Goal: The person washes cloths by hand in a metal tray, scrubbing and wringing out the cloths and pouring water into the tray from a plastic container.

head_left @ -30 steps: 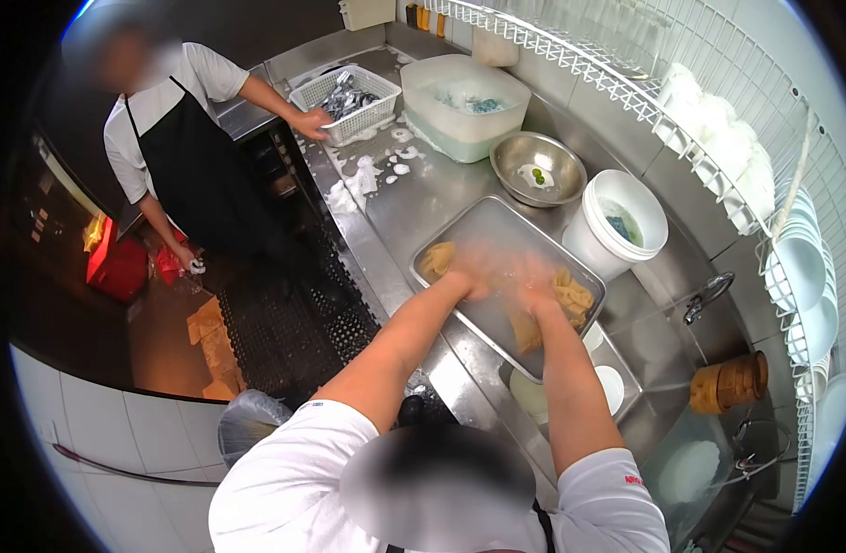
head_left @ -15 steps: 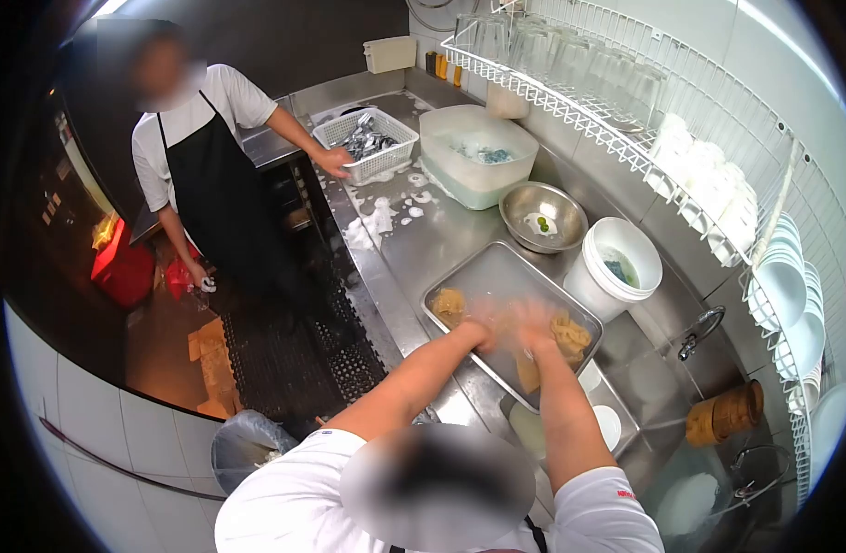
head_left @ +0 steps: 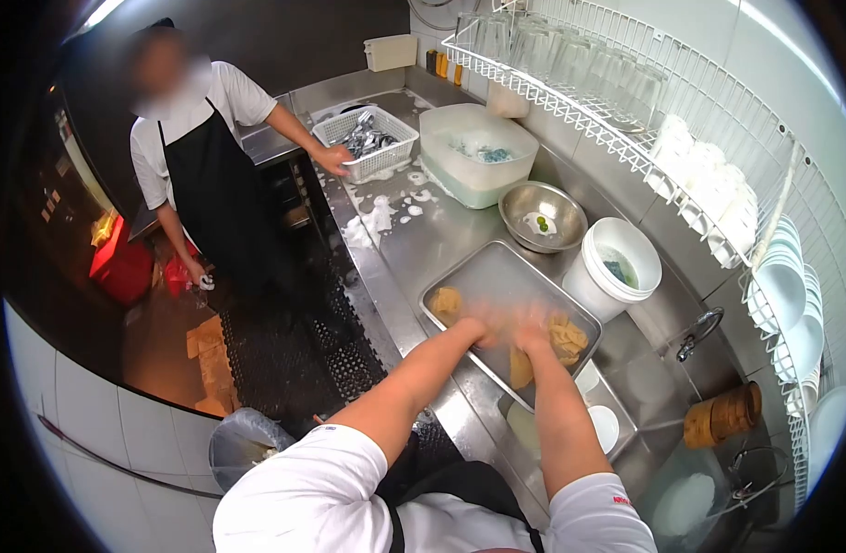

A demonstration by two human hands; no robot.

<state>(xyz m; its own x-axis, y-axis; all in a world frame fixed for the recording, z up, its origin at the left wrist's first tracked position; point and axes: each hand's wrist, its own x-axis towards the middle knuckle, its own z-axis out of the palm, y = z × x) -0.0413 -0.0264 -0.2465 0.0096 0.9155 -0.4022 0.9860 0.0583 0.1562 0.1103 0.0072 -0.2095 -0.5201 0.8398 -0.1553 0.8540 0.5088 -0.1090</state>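
Observation:
Both my hands reach into a shallow metal tray (head_left: 473, 361) that holds cloudy liquid and crumpled, cloth-like tan pieces. My left hand (head_left: 481, 328) is blurred by motion near the middle of the tray, to the right of one tan piece (head_left: 446, 302). Close beside it, my right hand (head_left: 532, 328) is smeared too, against the larger tan bundle (head_left: 567, 339). Another tan piece (head_left: 520, 369) hangs below the right hand. Blur hides the fingers of both hands, so I cannot make out what they grip.
A co-worker's hand (head_left: 333, 159) touches a white basket (head_left: 386, 166) of cutlery. Behind the tray stand a plastic tub (head_left: 450, 180), a steel bowl (head_left: 520, 226) and a white bucket (head_left: 600, 288). A wire rack (head_left: 570, 106) with glasses overhangs the counter; a tap (head_left: 701, 334) is right.
My hands have shifted slightly within the tray, and the tan pieces have moved a little. My head has lifted out of the lower middle. The co-worker stays almost still.

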